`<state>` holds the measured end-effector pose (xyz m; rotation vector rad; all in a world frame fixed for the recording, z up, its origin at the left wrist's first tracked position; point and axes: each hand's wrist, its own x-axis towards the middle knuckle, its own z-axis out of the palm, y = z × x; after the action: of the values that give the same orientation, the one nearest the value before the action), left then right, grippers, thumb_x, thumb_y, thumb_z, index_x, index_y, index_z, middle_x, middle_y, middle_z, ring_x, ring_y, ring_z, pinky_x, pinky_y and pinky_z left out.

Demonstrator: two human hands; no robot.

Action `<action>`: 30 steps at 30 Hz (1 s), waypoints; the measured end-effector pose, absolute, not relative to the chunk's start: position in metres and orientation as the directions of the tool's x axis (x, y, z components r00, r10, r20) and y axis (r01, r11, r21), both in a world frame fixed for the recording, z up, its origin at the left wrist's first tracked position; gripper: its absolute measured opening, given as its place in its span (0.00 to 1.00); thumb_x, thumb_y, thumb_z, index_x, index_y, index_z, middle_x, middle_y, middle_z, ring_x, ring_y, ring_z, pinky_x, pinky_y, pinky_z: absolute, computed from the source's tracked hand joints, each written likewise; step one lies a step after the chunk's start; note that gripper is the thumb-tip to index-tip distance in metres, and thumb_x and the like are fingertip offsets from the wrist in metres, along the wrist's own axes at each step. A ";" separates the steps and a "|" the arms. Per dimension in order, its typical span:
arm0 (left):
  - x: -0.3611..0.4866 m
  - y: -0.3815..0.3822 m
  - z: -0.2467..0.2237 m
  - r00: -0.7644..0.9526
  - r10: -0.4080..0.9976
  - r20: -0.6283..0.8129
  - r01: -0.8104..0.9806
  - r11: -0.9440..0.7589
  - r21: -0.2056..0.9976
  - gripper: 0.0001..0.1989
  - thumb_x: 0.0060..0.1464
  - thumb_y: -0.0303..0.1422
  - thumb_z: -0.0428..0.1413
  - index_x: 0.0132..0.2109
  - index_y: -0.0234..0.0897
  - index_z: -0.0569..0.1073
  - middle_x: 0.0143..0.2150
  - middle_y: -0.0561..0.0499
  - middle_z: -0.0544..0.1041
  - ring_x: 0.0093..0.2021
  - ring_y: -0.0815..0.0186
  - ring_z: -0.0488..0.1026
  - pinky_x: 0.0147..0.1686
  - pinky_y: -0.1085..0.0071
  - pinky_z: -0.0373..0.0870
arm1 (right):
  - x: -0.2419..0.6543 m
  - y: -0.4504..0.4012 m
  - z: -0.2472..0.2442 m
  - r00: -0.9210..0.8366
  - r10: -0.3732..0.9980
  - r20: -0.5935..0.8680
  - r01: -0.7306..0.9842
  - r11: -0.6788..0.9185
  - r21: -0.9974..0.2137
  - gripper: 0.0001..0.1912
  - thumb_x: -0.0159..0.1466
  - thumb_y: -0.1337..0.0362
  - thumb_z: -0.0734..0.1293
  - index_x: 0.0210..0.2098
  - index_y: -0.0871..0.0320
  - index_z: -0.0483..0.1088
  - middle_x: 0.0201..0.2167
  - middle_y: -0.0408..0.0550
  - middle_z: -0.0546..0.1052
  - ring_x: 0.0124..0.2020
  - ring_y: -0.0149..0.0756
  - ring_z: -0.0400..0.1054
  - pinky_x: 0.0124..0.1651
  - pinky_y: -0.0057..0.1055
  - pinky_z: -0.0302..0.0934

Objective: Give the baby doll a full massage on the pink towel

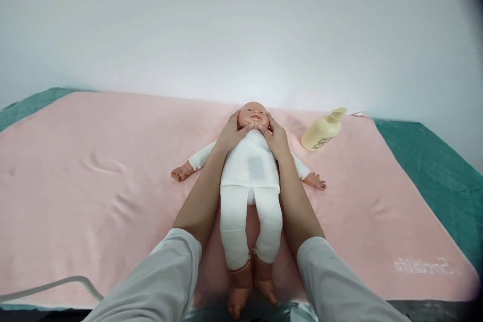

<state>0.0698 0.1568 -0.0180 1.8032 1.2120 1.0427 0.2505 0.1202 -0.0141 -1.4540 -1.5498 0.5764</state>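
Note:
A baby doll (250,166) with a white cloth body lies on its back on a pink blanket, head away from me, feet at the near edge. My left hand (233,133) cups the left side of its head, thumb on the chin. On the other side my right hand (275,136) holds the head the same way, its thumb also at the chin. The fingertips of both hands are partly hidden beside the head. The doll's arms stretch outward beyond my forearms.
A yellow pump bottle (321,132) stands on the pink blanket (113,161) right of the doll's head. Green quilted cloth (433,161) shows at both sides. A pale wall rises behind. A grey cable (53,284) lies at the lower left.

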 end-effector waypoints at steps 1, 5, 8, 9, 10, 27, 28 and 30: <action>0.070 0.157 -0.018 0.235 0.944 0.230 0.370 -0.306 0.877 0.44 0.56 0.51 0.56 0.70 0.30 0.53 0.71 0.35 0.56 0.71 0.52 0.55 0.68 0.59 0.54 | 0.251 0.120 -0.013 0.102 0.949 0.297 0.529 0.201 -0.824 0.37 0.64 0.47 0.64 0.67 0.60 0.60 0.61 0.54 0.72 0.61 0.49 0.68 0.64 0.45 0.62; 0.069 0.156 -0.016 0.246 0.940 0.235 0.378 -0.316 0.870 0.43 0.57 0.50 0.55 0.70 0.27 0.53 0.71 0.33 0.56 0.71 0.52 0.55 0.69 0.59 0.54 | 0.251 0.118 -0.011 0.098 0.951 0.293 0.539 0.197 -0.819 0.36 0.66 0.48 0.63 0.67 0.60 0.59 0.62 0.55 0.71 0.62 0.49 0.66 0.65 0.45 0.62; 0.069 0.155 -0.015 0.249 0.940 0.233 0.386 -0.317 0.866 0.43 0.58 0.49 0.54 0.70 0.28 0.53 0.71 0.34 0.56 0.71 0.52 0.54 0.69 0.58 0.53 | 0.251 0.118 -0.012 0.086 0.950 0.300 0.542 0.208 -0.814 0.35 0.66 0.48 0.62 0.67 0.59 0.59 0.62 0.54 0.71 0.62 0.48 0.66 0.65 0.45 0.61; 0.069 0.155 -0.014 0.248 0.941 0.229 0.391 -0.313 0.865 0.43 0.58 0.50 0.54 0.70 0.28 0.53 0.71 0.34 0.55 0.71 0.52 0.54 0.69 0.58 0.53 | 0.251 0.118 -0.012 0.083 0.950 0.302 0.542 0.211 -0.813 0.35 0.66 0.48 0.62 0.67 0.59 0.58 0.63 0.54 0.70 0.62 0.48 0.66 0.65 0.45 0.61; 0.069 0.155 -0.014 0.246 0.943 0.224 0.395 -0.309 0.865 0.43 0.58 0.50 0.54 0.70 0.29 0.53 0.71 0.34 0.55 0.71 0.52 0.54 0.69 0.58 0.53 | 0.252 0.118 -0.012 0.081 0.949 0.303 0.542 0.213 -0.813 0.35 0.66 0.48 0.62 0.68 0.59 0.58 0.63 0.54 0.70 0.62 0.48 0.66 0.65 0.45 0.61; 0.067 0.157 -0.015 0.270 0.943 0.195 0.424 -0.298 0.855 0.39 0.62 0.49 0.47 0.71 0.30 0.50 0.73 0.37 0.53 0.73 0.55 0.50 0.71 0.58 0.49 | 0.256 0.119 -0.014 0.049 0.960 0.276 0.509 0.214 -0.834 0.35 0.68 0.44 0.57 0.68 0.56 0.57 0.65 0.50 0.67 0.64 0.47 0.64 0.67 0.46 0.59; 0.067 0.158 -0.015 0.273 0.942 0.195 0.424 -0.300 0.855 0.38 0.62 0.49 0.47 0.71 0.30 0.50 0.73 0.37 0.52 0.73 0.56 0.50 0.71 0.58 0.48 | 0.256 0.119 -0.014 0.051 0.961 0.273 0.511 0.209 -0.834 0.35 0.68 0.44 0.57 0.68 0.56 0.57 0.66 0.50 0.67 0.64 0.47 0.64 0.67 0.45 0.59; 0.067 0.158 -0.015 0.277 0.941 0.194 0.427 -0.302 0.852 0.39 0.63 0.49 0.47 0.71 0.30 0.50 0.73 0.37 0.52 0.74 0.56 0.49 0.71 0.58 0.46 | 0.256 0.118 -0.013 0.053 0.962 0.269 0.515 0.204 -0.832 0.34 0.68 0.45 0.57 0.68 0.56 0.57 0.66 0.49 0.67 0.64 0.46 0.64 0.67 0.45 0.60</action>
<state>0.0669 0.1582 -0.0148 1.8611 1.2330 0.9511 0.2561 0.1181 -0.0127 -1.4342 -1.5889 0.6313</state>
